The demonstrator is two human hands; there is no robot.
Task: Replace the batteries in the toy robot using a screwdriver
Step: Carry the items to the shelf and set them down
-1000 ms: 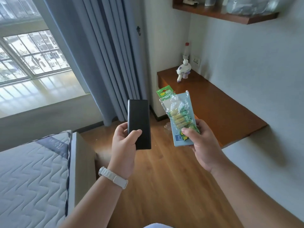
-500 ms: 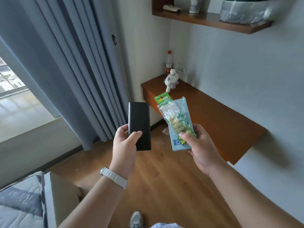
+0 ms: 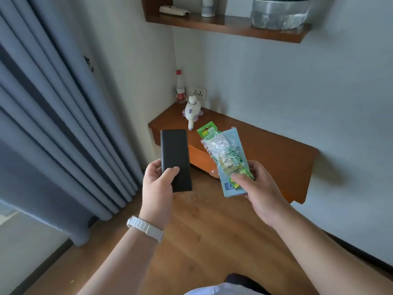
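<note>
Standing on the wood floor (image 3: pixel 202 241) beside the grey curtain (image 3: pixel 63 124), the person faces a corner desk (image 3: pixel 276 154) fixed to the wall, with a shelf (image 3: pixel 223 26) above it. Both hands are raised in front of the desk and both are loaded. The left hand (image 3: pixel 158 184) grips a black case (image 3: pixel 175 158) by its lower half, thumb across the face and fingers behind it. The right hand (image 3: pixel 259 192) holds a pale blue box (image 3: pixel 232 136) with a battery pack (image 3: pixel 221 150) stacked on top, the thumb pinning the pack down. The toy (image 3: pixel 192 110), white with purple patches, stands upright at the far end of the desk, near a red-capped bottle (image 3: pixel 180 88) and well apart from both hands. No screwdriver is in view; whether the case or the box contains one cannot be told. Assessment: the task is at its start, with supplies in hand and the toy untouched. Recommended handling: set all three items flat on the bare desk surface, short of the toy and back from the front edge. Lower the box and pack together so that the loose crinkled pack does not slide off. Free both hands before lifting the toy to find its battery cover.
</note>
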